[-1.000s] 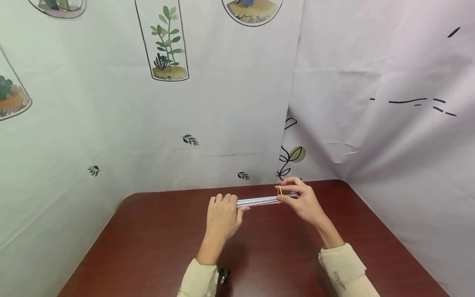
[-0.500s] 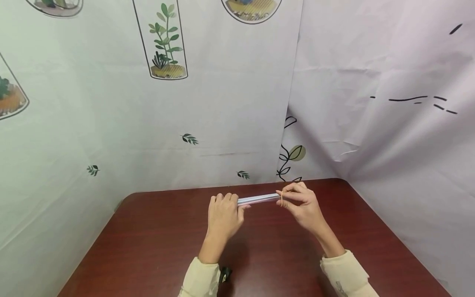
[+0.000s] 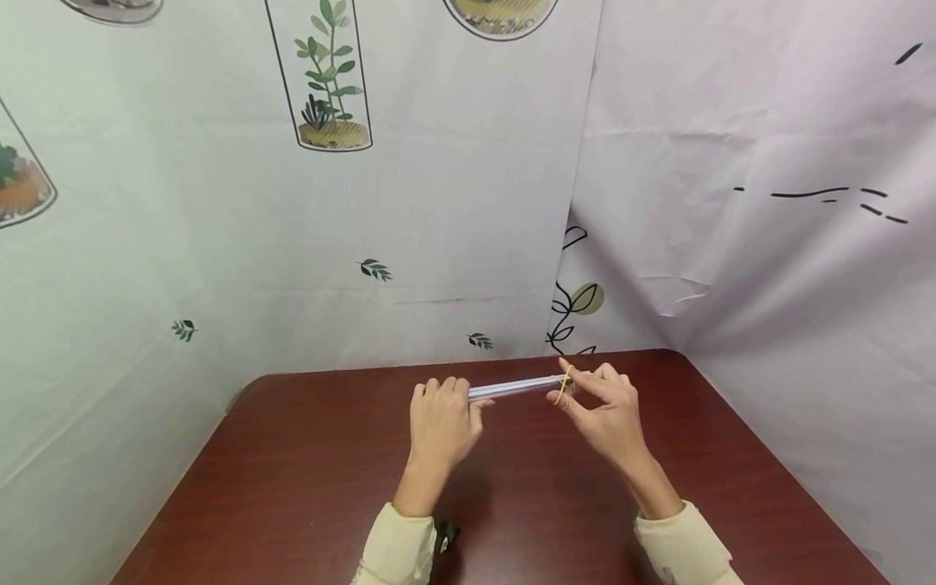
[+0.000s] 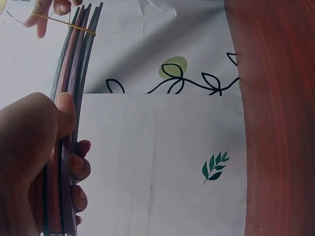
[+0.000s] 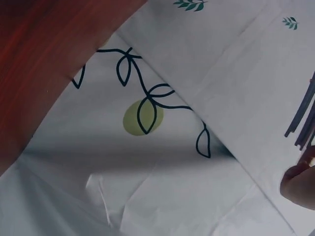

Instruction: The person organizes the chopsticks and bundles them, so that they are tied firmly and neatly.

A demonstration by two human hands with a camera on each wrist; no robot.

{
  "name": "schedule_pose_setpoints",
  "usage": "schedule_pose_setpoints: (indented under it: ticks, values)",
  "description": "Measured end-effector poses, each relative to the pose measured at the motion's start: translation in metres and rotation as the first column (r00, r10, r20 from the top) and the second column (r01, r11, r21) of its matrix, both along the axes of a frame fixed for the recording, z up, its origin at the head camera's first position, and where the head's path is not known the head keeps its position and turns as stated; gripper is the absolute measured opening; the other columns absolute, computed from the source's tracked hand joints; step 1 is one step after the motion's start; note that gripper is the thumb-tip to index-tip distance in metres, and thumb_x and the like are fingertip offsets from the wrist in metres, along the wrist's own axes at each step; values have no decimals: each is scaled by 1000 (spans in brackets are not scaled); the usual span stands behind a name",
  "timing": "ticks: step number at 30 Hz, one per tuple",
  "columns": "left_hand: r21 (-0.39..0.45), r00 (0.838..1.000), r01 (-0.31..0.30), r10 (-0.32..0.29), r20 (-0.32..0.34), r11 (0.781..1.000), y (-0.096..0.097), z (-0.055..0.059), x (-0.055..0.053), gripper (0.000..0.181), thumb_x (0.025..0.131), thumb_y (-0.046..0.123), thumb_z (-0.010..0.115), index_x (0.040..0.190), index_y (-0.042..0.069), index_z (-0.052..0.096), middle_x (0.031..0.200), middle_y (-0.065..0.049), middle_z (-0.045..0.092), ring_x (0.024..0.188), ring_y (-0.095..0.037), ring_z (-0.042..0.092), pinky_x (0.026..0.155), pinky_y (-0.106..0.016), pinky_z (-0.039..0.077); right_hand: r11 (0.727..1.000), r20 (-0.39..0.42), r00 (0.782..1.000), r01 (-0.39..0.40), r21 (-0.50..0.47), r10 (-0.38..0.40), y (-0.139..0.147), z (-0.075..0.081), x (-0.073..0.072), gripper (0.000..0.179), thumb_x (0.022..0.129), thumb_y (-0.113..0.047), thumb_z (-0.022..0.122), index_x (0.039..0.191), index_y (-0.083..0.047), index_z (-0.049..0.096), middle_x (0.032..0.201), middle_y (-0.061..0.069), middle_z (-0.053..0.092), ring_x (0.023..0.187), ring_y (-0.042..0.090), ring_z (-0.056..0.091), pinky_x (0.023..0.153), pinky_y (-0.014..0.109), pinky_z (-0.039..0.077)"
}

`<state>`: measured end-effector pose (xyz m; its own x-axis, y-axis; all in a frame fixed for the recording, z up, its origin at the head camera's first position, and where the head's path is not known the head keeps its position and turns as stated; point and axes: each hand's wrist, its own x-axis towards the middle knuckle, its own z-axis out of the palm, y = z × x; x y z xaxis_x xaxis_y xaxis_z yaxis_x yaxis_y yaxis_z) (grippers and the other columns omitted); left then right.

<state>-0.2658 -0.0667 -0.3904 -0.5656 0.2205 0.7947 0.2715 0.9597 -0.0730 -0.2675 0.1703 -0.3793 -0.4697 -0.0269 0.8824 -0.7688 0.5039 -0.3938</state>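
My left hand [image 3: 440,422] grips a bundle of slim, straight sticks [image 3: 512,387], its fingers wrapped round one end. The sticks look pale and shiny from the head, and dark grey, pink and purple in the left wrist view. At the far end, a thin yellow-orange rubber band [image 3: 565,386] is stretched across the thumb and fingertips of my right hand [image 3: 610,410]. Seen from the left wrist, the rubber band [image 4: 64,22] crosses the sticks near their tips and runs out to a right finger. The right wrist view catches only stick ends [image 5: 305,118] and part of a hand.
A dark reddish-brown table [image 3: 329,455] lies beneath both hands. White cloth [image 3: 453,203] printed with plants hangs behind it and along the sides. A small dark object [image 3: 445,536] sits beside the left sleeve.
My right hand has shifted slightly right along the bundle. The rubber band drew narrow between thumb and fingers, then spread wider and slanted. My left hand keeps its grip almost in place.
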Motion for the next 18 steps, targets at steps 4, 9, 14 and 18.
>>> schedule_pose_setpoints:
  ticks: [4,9,14,18]
  values:
    - [5,1000,-11,11,19,1000,-3,0,0,26,75,29,75,73,8,60,66,-5,59,63,-28,54,62,-39,41,999,157,987,33,-17,-30,-3,4,7,61,71,-15,87,127,-3,67,66,-11,69,64,6,55,66,28,36]
    - [22,1000,-11,10,29,1000,-6,1,0,27,75,29,75,75,7,59,68,-5,58,65,-29,54,64,-40,41,990,453,891,78,-121,-14,-5,10,13,60,85,-29,79,134,0,59,67,-6,72,75,6,61,65,20,42]
    - [42,1000,5,-5,-1,999,-8,1,0,32,77,35,76,76,7,60,69,-6,59,64,-29,53,64,-41,42,969,609,792,191,-158,-56,-6,14,14,62,88,-44,73,133,-4,61,70,4,73,83,8,63,70,18,41]
    - [67,1000,24,-25,14,997,-9,1,0,31,79,34,75,78,7,59,71,-6,59,67,-28,52,66,-40,43,952,697,714,164,-258,66,-5,18,10,54,91,-45,69,123,-2,66,71,3,71,67,5,63,63,19,45]
